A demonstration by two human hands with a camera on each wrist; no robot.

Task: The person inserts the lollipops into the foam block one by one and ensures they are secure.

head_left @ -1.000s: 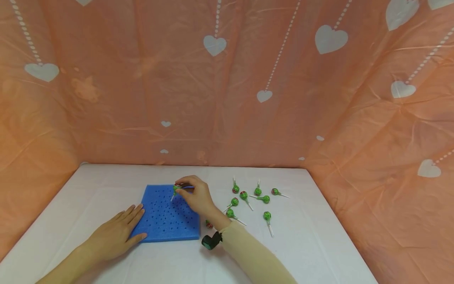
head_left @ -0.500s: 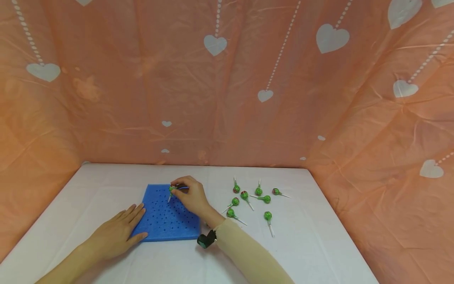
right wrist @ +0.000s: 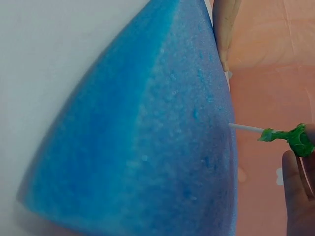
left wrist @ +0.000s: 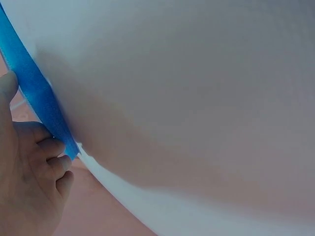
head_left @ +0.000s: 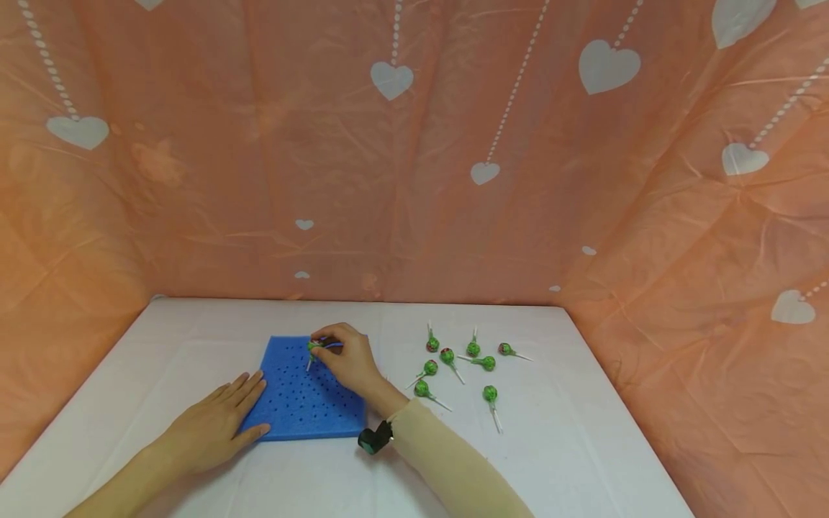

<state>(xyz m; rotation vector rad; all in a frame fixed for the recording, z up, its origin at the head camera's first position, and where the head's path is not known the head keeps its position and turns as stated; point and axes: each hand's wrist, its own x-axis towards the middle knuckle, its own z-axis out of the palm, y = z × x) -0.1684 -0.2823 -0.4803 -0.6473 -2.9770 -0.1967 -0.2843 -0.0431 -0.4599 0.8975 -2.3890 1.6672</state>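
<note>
The right hand (head_left: 352,360) pinches a green-wrapped lollipop (head_left: 314,347) by its head between thumb and fingers, over the far part of a blue foam board (head_left: 301,403) dotted with small dark holes. The lollipop's white stick (right wrist: 246,128) points down toward the board's top; in the right wrist view its tip shows at the board's edge line, and I cannot tell whether it has entered a hole. The left hand (head_left: 207,428) lies with its fingers extended on the board's left side, the thumb at the near left corner. The board lies flat on the white worktop (head_left: 570,460). To the right of the right hand, eight loose lollipops (head_left: 447,356) are in sight, lying on their sides with sticks turned various ways. One sideways lollipop (head_left: 488,363) has its stick running left, just beside the head of another whose stick points away from the person. The nearest lollipop (head_left: 490,393) lies apart from the rest, stick toward the person. A beige sleeve (head_left: 453,460) covers the right forearm, with a dark device (head_left: 376,437) at the wrist. Orange sheeting (head_left: 337,151) printed with pale hearts surrounds the worktop.
</note>
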